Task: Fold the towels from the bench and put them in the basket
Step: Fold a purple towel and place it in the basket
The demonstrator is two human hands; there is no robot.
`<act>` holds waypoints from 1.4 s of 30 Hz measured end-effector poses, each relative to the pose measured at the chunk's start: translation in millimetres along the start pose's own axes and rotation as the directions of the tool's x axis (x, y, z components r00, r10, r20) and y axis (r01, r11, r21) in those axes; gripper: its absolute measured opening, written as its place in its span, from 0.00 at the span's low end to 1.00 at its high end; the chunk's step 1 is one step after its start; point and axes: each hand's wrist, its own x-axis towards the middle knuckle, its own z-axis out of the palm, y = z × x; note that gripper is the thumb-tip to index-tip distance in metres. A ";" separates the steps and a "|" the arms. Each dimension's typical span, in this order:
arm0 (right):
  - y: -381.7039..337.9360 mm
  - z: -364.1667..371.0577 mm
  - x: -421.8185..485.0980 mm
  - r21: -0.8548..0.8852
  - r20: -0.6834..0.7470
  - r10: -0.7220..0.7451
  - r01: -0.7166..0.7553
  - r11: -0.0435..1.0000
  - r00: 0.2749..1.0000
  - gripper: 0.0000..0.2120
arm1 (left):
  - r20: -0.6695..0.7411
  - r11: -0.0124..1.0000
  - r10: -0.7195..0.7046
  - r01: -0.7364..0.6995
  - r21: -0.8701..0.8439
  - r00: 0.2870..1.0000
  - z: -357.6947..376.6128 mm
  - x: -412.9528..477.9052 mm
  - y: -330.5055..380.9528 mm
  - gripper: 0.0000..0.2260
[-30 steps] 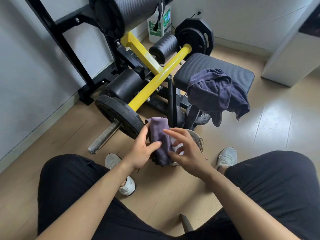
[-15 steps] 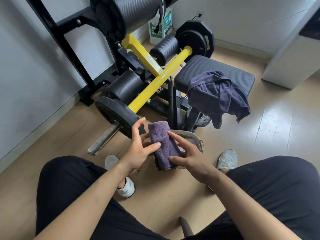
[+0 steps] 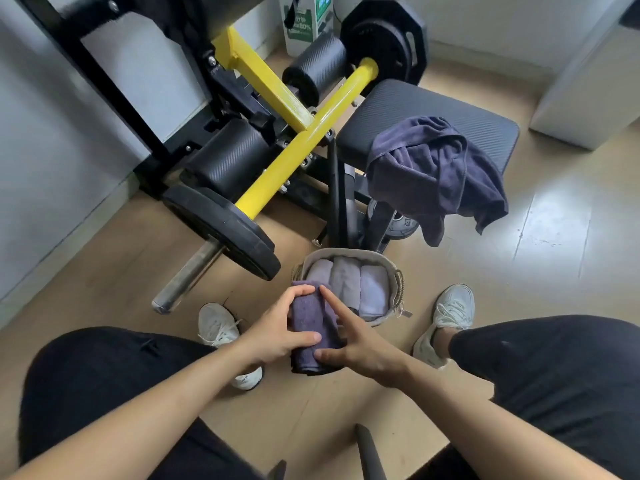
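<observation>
A folded purple towel is held between both hands just above the near left part of the basket. My left hand grips its left side with thumb across the front. My right hand holds its right side, index finger stretched up along the cloth. The round woven basket stands on the floor between my feet and holds three folded pale lilac towels side by side. A crumpled dark purple towel lies on the black bench seat and hangs over its front edge.
A yellow barbell arm with black weight plates and foam rollers stands to the left of the bench. My white shoes flank the basket. A white cabinet is at the far right, a wall at the left.
Both hands have carried the folded purple towel down and toward me, over the basket's near edge. The basket's three folded towels now show.
</observation>
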 end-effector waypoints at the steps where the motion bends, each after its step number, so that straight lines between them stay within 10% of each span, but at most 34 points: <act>1: 4.0 -6.2 5.4 -0.004 0.026 0.027 -0.027 1.000 0.999 0.50 | 0.036 0.999 -0.031 0.031 0.011 0.999 -0.6 7.5 -4.2 0.36; 11: 41.8 -92.2 89.2 -0.110 0.021 0.226 -0.223 0.969 0.974 0.51 | 0.118 0.973 -0.162 0.179 -0.144 0.980 14.5 121.3 -45.0 0.39; 24: 109.2 -99.9 209.8 -0.410 -0.214 -0.030 -0.062 0.910 0.976 0.52 | -0.279 0.978 -0.128 0.168 0.126 0.952 21.2 186.0 -94.8 0.35; 31: 131.1 -94.5 223.3 -0.645 -0.248 0.036 -0.193 0.739 0.968 0.53 | -0.560 0.965 -0.063 0.193 0.176 0.826 23.1 150.4 -114.6 0.20; 35: 133.7 -94.1 221.4 -0.895 -0.268 -0.155 -0.186 0.406 0.951 0.52 | -0.677 0.918 -0.362 0.370 -0.140 0.641 27.9 149.7 -113.5 0.22; 42: 146.3 -95.6 219.9 -0.980 -0.087 -0.194 -0.050 0.190 0.977 0.40 | -0.431 0.867 -0.484 0.351 -0.354 0.761 15.9 171.2 -127.8 0.11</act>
